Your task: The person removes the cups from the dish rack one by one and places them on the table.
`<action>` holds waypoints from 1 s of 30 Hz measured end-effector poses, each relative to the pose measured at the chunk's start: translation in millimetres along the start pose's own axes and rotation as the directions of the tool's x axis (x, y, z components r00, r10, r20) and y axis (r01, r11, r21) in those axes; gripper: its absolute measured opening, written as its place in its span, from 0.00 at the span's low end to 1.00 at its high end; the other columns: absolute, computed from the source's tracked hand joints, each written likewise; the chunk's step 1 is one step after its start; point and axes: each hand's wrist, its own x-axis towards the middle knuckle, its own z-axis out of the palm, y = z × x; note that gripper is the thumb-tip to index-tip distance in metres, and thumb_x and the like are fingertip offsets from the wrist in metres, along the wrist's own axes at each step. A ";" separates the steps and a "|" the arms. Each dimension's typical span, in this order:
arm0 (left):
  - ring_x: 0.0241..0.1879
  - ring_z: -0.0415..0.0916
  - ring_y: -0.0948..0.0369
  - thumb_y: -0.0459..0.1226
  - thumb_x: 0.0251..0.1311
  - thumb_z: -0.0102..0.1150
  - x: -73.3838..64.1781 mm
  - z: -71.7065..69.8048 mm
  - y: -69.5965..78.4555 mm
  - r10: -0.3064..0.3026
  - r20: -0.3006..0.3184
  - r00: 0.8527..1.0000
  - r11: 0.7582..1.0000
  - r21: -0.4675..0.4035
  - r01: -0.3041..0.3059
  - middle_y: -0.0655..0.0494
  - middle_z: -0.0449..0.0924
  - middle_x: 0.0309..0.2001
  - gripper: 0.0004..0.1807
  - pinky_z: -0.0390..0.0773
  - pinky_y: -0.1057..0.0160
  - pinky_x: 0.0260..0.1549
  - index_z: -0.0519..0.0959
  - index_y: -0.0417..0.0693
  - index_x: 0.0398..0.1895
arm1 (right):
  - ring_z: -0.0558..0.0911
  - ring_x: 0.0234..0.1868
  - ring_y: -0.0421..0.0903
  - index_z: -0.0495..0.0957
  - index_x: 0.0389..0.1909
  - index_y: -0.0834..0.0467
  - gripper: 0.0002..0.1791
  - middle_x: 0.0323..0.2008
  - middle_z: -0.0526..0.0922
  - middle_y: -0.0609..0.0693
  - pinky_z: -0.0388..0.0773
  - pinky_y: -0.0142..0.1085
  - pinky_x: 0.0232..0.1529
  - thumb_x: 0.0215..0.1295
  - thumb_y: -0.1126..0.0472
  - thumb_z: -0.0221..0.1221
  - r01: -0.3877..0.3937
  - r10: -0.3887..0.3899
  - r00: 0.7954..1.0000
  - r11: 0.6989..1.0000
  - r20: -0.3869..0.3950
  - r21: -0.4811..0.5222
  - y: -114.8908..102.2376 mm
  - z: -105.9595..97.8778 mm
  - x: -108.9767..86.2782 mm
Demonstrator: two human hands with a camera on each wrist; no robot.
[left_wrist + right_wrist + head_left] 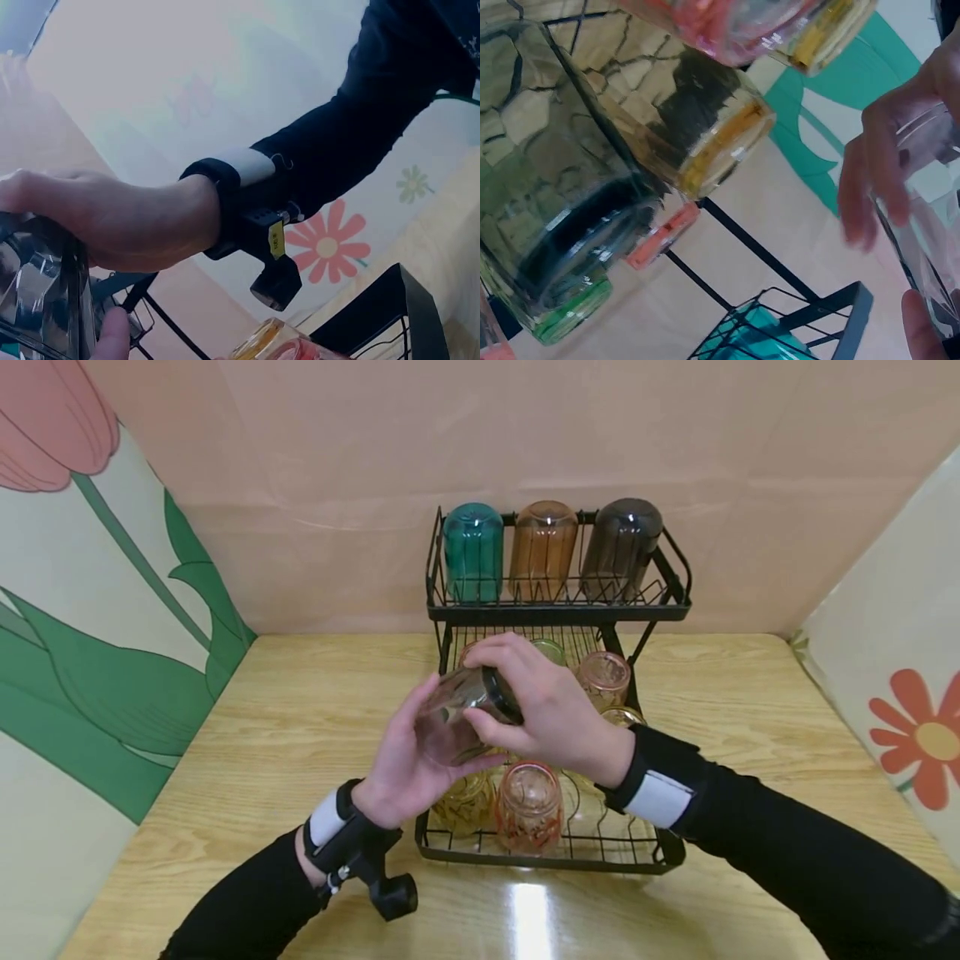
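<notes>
A clear, smoky-tinted drinking glass [456, 717] with a dark end is held tilted above the lower rack tier, between both hands. My left hand [408, 764] cups its body, thumb on the near-left side and fingers beneath. With thumb and fingers, my right hand [551, 706] grips the dark end. The left wrist view shows the right hand [142, 221] over the faceted glass [41, 292]. In the right wrist view, fingers of the left hand [896, 150] lie along the glass [934, 202]. Directly below stand a red-tinted glass [528, 810] and a yellow one [465, 806].
A black two-tier wire rack [555, 862] stands on the wooden table [315, 710] by the wall. Its upper tier bears upside-down teal [473, 552], amber [544, 550] and dark grey [622, 550] glasses. Several tinted glasses, one pink [604, 677], fill part of the lower tier.
</notes>
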 end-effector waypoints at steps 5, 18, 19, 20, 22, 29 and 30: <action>0.51 0.77 0.57 0.55 0.74 0.37 -0.6 -2.3 0.8 0.011 -0.069 0.998 0.999 0.032 -0.009 0.50 0.78 0.53 0.20 0.76 0.54 0.50 0.75 0.56 0.52 | 0.76 0.49 0.53 0.67 0.54 0.65 0.26 0.52 0.74 0.61 0.79 0.43 0.42 0.71 0.46 0.49 -0.014 0.013 0.999 1.000 0.039 0.023 1.3 1.6 1.6; 0.48 0.75 0.56 0.53 0.72 0.40 -14.4 -34.8 34.0 0.146 -0.119 0.982 0.931 0.351 -0.096 0.49 0.74 0.53 0.22 0.75 0.55 0.49 0.64 0.53 0.61 | 0.74 0.57 0.53 0.48 0.76 0.57 0.44 0.71 0.60 0.58 0.74 0.32 0.23 0.68 0.42 0.56 -0.164 0.170 0.938 0.985 0.303 -0.044 6.4 -26.1 -14.7; 0.48 0.75 0.55 0.52 0.72 0.40 -15.8 -39.8 38.4 0.158 -0.118 0.980 0.921 0.375 -0.103 0.50 0.73 0.53 0.21 0.75 0.55 0.49 0.64 0.54 0.61 | 0.75 0.54 0.52 0.48 0.76 0.57 0.44 0.71 0.60 0.58 0.71 0.31 0.19 0.68 0.43 0.56 -0.170 0.180 0.934 0.984 0.310 -0.058 8.2 -28.2 -18.5; 0.48 0.75 0.56 0.52 0.72 0.41 -17.4 -44.9 42.9 0.171 -0.116 0.978 0.910 0.400 -0.112 0.50 0.73 0.53 0.21 0.75 0.56 0.49 0.63 0.53 0.60 | 0.75 0.55 0.53 0.48 0.76 0.57 0.44 0.71 0.60 0.58 0.75 0.33 0.24 0.68 0.43 0.56 -0.174 0.187 0.930 0.982 0.317 -0.070 10.0 -30.1 -22.3; 0.48 0.74 0.57 0.52 0.73 0.41 -19.8 -55.2 52.6 0.198 -0.122 0.973 0.884 0.451 -0.124 0.50 0.71 0.53 0.19 0.75 0.58 0.48 0.61 0.55 0.60 | 0.74 0.56 0.54 0.50 0.75 0.57 0.43 0.70 0.60 0.59 0.79 0.38 0.32 0.68 0.43 0.56 -0.178 0.198 0.923 0.980 0.330 -0.089 13.8 -33.0 -30.7; 0.53 0.69 0.58 0.45 0.72 0.44 -13.5 -95.2 89.3 0.327 -0.160 0.931 0.681 0.723 -0.115 0.50 0.67 0.55 0.18 0.70 0.55 0.52 0.58 0.54 0.60 | 0.77 0.54 0.52 0.52 0.75 0.55 0.42 0.70 0.60 0.57 0.79 0.45 0.44 0.68 0.44 0.58 -0.188 0.227 0.882 0.973 0.413 -0.133 22.1 -37.9 -59.1; 0.55 0.66 0.57 0.44 0.72 0.45 -10.9 -102.6 94.9 0.350 -0.157 0.924 0.629 0.770 -0.107 0.50 0.65 0.57 0.19 0.67 0.53 0.54 0.58 0.52 0.61 | 0.77 0.53 0.52 0.52 0.75 0.55 0.42 0.70 0.60 0.56 0.78 0.46 0.47 0.67 0.44 0.58 -0.189 0.230 0.877 0.972 0.422 -0.138 22.5 -38.0 -62.5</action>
